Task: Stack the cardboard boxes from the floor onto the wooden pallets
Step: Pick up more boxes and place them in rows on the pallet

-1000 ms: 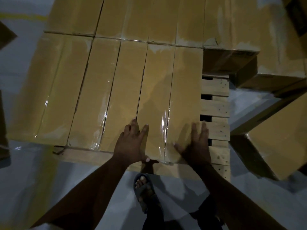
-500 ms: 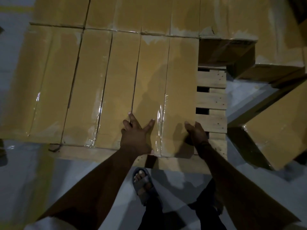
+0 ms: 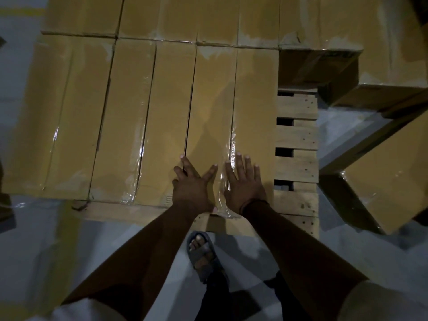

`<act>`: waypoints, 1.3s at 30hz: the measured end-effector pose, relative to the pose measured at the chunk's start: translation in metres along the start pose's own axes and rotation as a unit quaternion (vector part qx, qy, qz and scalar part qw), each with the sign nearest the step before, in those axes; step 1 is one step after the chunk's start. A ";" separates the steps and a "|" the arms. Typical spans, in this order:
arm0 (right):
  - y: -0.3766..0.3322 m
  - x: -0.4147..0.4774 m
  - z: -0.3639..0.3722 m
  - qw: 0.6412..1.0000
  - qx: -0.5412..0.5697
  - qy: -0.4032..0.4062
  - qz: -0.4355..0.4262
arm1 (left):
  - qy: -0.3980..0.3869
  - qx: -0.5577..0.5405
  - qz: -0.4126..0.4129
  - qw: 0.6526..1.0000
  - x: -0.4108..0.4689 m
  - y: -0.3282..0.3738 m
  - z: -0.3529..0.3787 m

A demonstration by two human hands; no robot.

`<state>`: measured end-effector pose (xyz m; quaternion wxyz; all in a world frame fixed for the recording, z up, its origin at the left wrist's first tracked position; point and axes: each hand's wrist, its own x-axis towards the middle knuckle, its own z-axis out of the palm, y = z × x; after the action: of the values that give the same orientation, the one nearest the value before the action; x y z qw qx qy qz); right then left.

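Left hand: the left hand [image 3: 192, 186] is lying flat near the front end of the second box [image 3: 213, 100] from the right, fingers straight and spread. Its grip is apart and holding nothing.
Right hand: the right hand [image 3: 245, 181] is pressing flat on the end box [image 3: 254, 100], just beside the left hand. Its fingers are straight and its grip is apart, also holding nothing.
Row of boxes: long boxes are lying side by side on the pallet [image 3: 297, 137]. Their long axes are running from its near edge toward its far edge.
Bare strip: open slats are showing along the pallet's right edge, touching the end box's right side.
Loose box: a loose box [image 3: 391, 172] is sitting on the floor [image 3: 335, 135] beyond the pallet's right edge. It is well apart from both hands and lying askew to the row.
Nearer hand: the right hand is lying closer to the loose box.
Likely next need: probably turning right to fetch that box, then swinging its long axis parallel with the row to fill the bare strip.
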<state>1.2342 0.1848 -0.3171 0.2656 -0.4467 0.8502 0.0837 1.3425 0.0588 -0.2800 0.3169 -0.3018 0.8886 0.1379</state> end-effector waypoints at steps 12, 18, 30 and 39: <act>0.018 -0.004 -0.028 0.998 0.045 -0.030 -0.035 | -0.046 -0.016 -0.016 0.999 -0.005 0.011 -0.015; 0.056 -0.050 -0.044 0.985 0.163 0.051 0.036 | 0.011 -0.072 0.009 0.997 -0.022 0.063 -0.033; 0.243 -0.120 -0.010 0.900 0.324 0.181 0.228 | 0.072 -0.097 0.181 0.976 -0.006 0.257 -0.019; 0.423 -0.174 0.068 0.826 0.361 0.148 0.407 | 0.038 -0.020 0.228 0.973 0.048 0.429 0.014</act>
<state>0.9999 0.5837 -0.3231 0.2204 0.0610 0.9536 -0.1957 1.0523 0.3780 -0.2987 0.2369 -0.1025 0.9425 0.2123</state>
